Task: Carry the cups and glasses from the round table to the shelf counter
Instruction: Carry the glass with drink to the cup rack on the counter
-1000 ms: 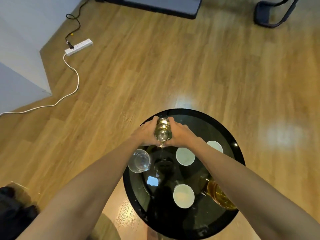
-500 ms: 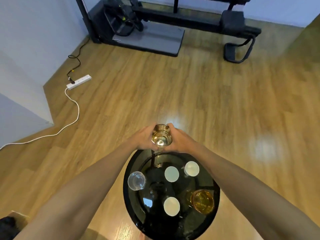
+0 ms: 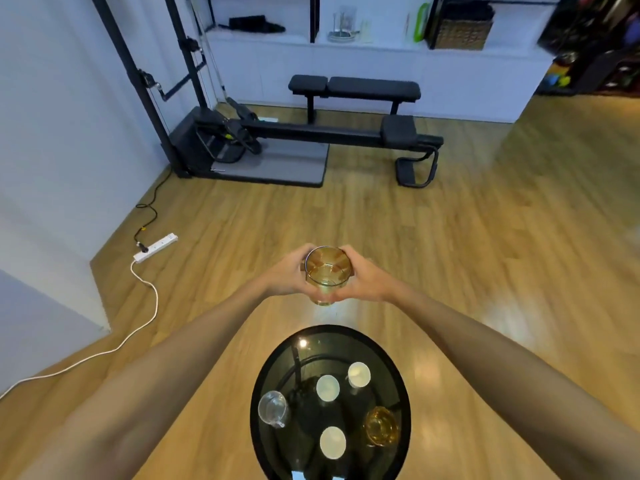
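An amber glass [image 3: 327, 271] is held upright in front of me, well above the floor and beyond the round table. My left hand [image 3: 289, 276] and my right hand [image 3: 365, 279] both wrap around its sides. Below, the round black glass table [image 3: 266, 382] carries a clear glass cup [image 3: 273, 408] at the left, another amber glass [image 3: 381, 426] at the right, and three white cups [image 3: 327, 388] [image 3: 359, 374] [image 3: 332, 442]. The white shelf counter [image 3: 381, 51] runs along the far wall.
A black weight bench [image 3: 353, 90] and a rowing machine [image 3: 311, 133] on a grey mat stand before the counter. On the floor at the left lie a power strip [image 3: 156, 247] and its white cable. A basket [image 3: 464, 32] and glassware [image 3: 344, 24] sit on the counter.
Both hands have lifted the amber glass off the table and raised it forward. My view has tilted up, so the far wall and counter now show.
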